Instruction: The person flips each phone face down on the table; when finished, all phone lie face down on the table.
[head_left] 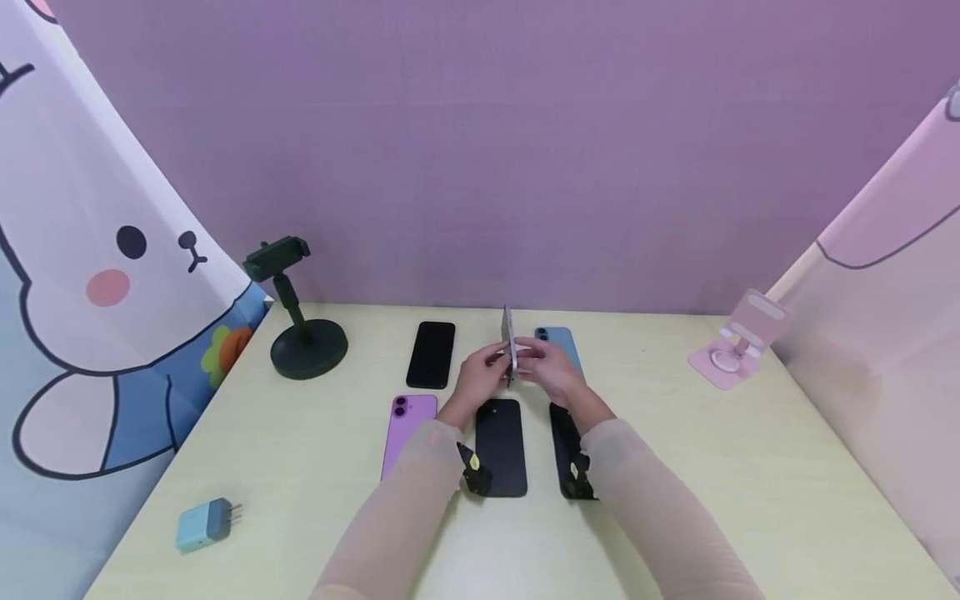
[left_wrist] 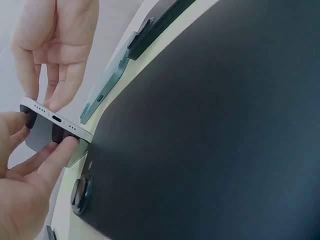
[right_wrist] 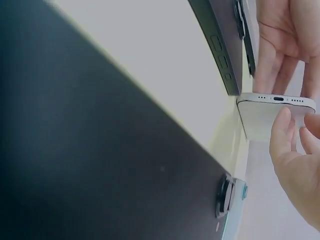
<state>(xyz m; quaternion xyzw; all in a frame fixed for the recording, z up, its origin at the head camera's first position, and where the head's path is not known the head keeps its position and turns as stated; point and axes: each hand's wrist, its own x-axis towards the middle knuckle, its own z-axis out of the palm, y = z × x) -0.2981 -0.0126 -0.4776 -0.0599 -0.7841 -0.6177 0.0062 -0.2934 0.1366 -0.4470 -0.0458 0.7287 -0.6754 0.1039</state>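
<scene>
pale phone (right_wrist: 262, 115) sits upright on edge, at or just above the counter (head_left: 795, 467), with left grip (head_left: 480, 375) and right grip (head_left: 553, 371) both pinching it; probably light, stiff, slick and breakable, so best held by its rims.

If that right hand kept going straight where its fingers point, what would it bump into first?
The pale phone held on edge, which the right hand appears to touch. Beyond it probably comes the left hand, though depth is hard to judge.
</scene>
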